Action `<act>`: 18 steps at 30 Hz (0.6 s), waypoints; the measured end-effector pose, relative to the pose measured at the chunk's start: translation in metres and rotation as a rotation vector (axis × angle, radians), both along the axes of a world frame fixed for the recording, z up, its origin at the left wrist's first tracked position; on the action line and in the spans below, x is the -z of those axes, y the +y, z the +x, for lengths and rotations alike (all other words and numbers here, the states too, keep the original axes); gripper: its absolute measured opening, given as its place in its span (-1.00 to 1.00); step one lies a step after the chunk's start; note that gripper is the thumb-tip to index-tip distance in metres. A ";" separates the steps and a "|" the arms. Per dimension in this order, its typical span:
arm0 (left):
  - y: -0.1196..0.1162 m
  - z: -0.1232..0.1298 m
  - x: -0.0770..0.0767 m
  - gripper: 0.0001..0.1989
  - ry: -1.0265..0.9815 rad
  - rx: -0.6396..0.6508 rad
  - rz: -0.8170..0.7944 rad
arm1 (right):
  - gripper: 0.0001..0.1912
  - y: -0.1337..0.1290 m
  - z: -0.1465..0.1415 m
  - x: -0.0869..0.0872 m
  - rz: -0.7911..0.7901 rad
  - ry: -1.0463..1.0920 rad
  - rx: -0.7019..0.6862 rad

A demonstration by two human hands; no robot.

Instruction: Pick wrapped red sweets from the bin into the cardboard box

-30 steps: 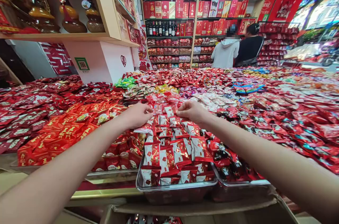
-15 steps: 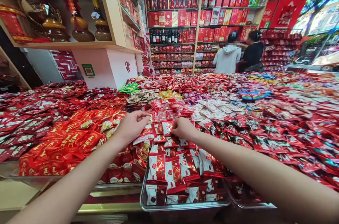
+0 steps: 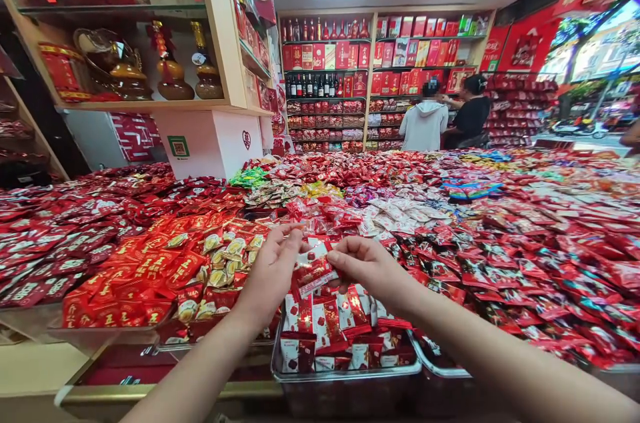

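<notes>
Between both hands is a red-and-white candy packet [image 3: 314, 266], raised over the clear bin [image 3: 350, 373] of similar wrapped candies. My right hand [image 3: 364, 266] pinches its right edge with thumb and forefinger. At the left edge, my left hand [image 3: 275, 266] closes its thumb and fingers on the packet; some of those fingertips are hidden. More red-and-white packets [image 3: 327, 322] fill the bin below, several standing in rows. Another packet may lie behind the held one, but I cannot tell.
Orange-red packets [image 3: 150, 270] heap up at the left, dark red ones [image 3: 480, 276] at the right, white ones [image 3: 395, 215] beyond. A wooden shelf [image 3: 227, 43] juts out at the upper left. Two people [image 3: 425, 120] stand at the far side by the back shelves.
Both hands have lifted the packet up off the pile and closer to me, coming together on it. The camera view has tilted up a little.
</notes>
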State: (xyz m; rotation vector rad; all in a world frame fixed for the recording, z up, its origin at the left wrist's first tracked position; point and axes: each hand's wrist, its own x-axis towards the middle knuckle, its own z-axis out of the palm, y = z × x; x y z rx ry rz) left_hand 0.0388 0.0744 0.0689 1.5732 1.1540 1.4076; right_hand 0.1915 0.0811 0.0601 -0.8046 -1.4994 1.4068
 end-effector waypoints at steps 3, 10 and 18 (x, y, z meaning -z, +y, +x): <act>-0.021 0.002 0.002 -0.76 -0.117 0.165 -0.178 | -0.70 -0.011 0.017 -0.002 0.070 -0.032 0.055; -0.055 0.010 0.004 -0.65 0.369 0.008 0.177 | -0.75 -0.043 0.033 -0.007 0.272 -0.202 0.262; -0.051 0.025 -0.019 -0.64 0.724 -0.048 0.634 | -0.80 -0.046 0.034 -0.034 0.173 0.010 0.129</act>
